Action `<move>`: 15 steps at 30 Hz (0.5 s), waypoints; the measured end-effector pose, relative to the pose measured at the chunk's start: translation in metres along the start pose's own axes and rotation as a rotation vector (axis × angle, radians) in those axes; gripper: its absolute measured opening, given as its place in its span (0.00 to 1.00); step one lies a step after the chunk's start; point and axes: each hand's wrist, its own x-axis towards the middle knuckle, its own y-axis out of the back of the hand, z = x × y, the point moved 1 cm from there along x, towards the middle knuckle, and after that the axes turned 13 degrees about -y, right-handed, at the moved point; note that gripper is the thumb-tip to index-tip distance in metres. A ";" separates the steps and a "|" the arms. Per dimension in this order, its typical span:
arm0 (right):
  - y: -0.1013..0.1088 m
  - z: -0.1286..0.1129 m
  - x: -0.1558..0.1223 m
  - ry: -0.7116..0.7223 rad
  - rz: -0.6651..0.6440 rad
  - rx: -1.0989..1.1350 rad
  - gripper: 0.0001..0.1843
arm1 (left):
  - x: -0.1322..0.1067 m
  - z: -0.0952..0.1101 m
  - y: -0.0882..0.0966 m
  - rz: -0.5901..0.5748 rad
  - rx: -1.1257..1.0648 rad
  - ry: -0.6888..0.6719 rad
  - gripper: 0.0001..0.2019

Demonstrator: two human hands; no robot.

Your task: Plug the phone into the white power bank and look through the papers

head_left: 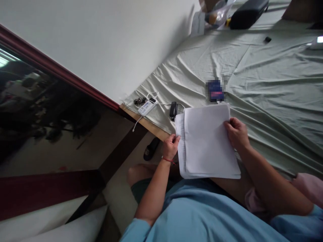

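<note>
A stack of white paper sheets (208, 143) rests over my lap, at the edge of a bed. My left hand (171, 146) pinches the stack's left edge, with a red string round its wrist. My right hand (236, 132) grips the upper right edge of the sheets, fingers curled on the top page. The top page looks blank. Lower sheets stick out a little on the left side.
The bed (264, 84) has a pale green sheet. On it lie a small dark blue booklet (215, 90), a white power bank with cable (147, 107), a black small device (173, 110), and bags (219, 13) and a dark case (248, 12) far back. A sandal (151, 149) lies on the floor.
</note>
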 end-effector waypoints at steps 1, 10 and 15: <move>0.000 -0.001 0.000 0.001 0.023 -0.011 0.05 | 0.000 0.000 0.000 0.004 -0.029 0.007 0.12; 0.001 0.002 0.002 0.027 0.041 -0.036 0.08 | -0.001 0.008 0.003 -0.006 -0.118 0.045 0.12; -0.001 -0.002 -0.002 0.009 -0.003 0.017 0.18 | -0.003 0.006 0.003 -0.021 -0.166 0.076 0.14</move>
